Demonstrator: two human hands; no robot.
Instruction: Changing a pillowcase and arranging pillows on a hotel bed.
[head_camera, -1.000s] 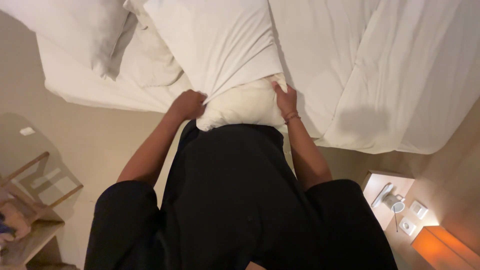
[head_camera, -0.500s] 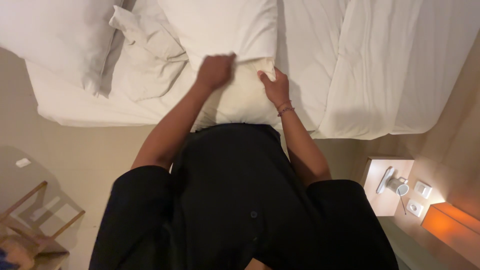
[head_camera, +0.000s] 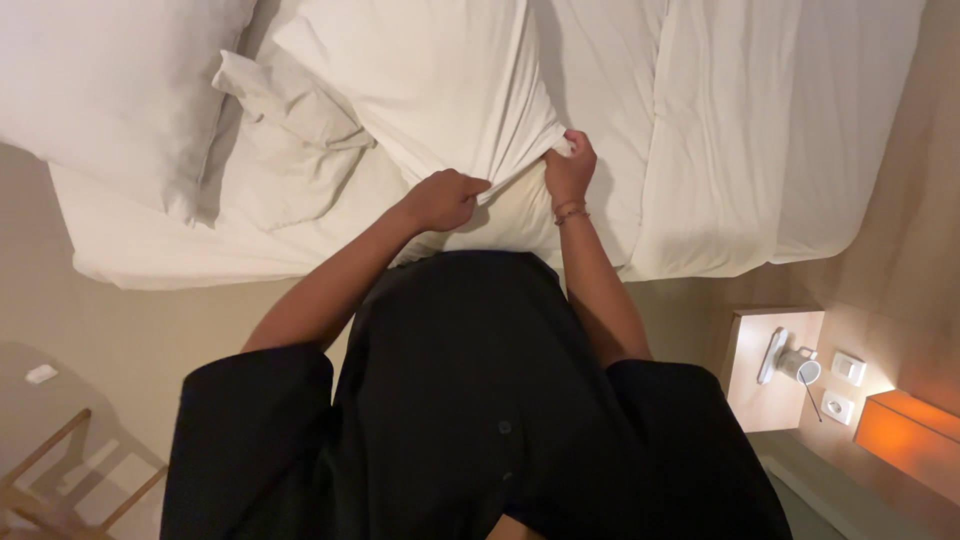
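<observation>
A person in a black garment stands at the edge of a bed (head_camera: 700, 150) and grips the open end of a white pillowcase (head_camera: 440, 90) with both hands. The left hand (head_camera: 445, 198) is closed in a fist on the fabric's lower edge; the fingers of the right hand (head_camera: 570, 165) pinch the same edge just beside it, a thin bracelet (head_camera: 570, 212) at the wrist. The pillowcase, with a cream pillow (head_camera: 510, 215) showing under its mouth, lies on the white sheet near the bed's near edge, directly before the person.

Two more white pillows lie on the bed: one large pillow (head_camera: 110, 90) at the far left and one crumpled cover (head_camera: 290, 130) between it and the held case.

At the right, one small wooden bedside surface (head_camera: 770, 390) carries one pale handset (head_camera: 773, 354) and one glass (head_camera: 800, 365). Two white wall sockets (head_camera: 840, 390) sit beside one glowing orange lamp (head_camera: 910, 440). One wooden chair frame (head_camera: 60, 480) stands at lower left.
</observation>
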